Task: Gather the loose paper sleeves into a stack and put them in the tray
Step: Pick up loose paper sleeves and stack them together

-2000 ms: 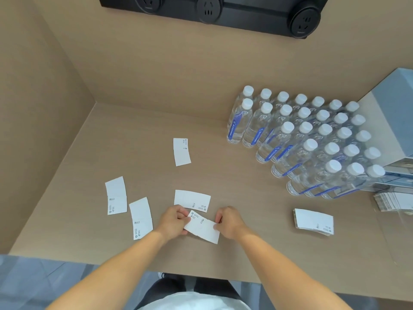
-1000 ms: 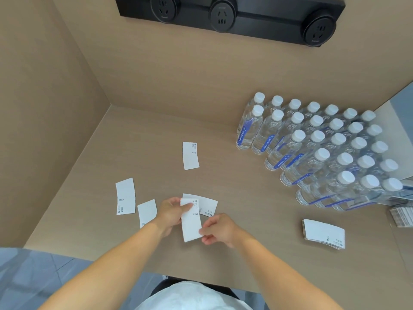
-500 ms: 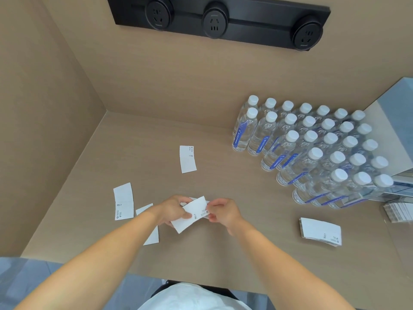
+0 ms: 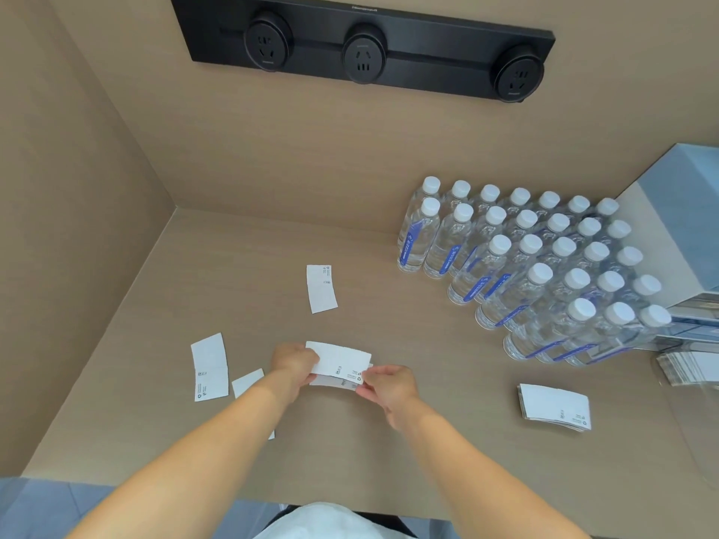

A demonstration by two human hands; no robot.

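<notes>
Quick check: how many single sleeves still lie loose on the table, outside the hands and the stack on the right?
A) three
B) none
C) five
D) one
A: one sleeve lies far from the hands, one at the left, and one partly under the left forearm; the hands hold others.

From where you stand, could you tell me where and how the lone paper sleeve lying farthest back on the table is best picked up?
Probably by a long edge. The far sleeve lies flat on the table, short edges toward and away from the person, with nothing touching it. Coming from above, a fingertip could lift or slide its right edge, then pinch it between thumb and finger.
</notes>
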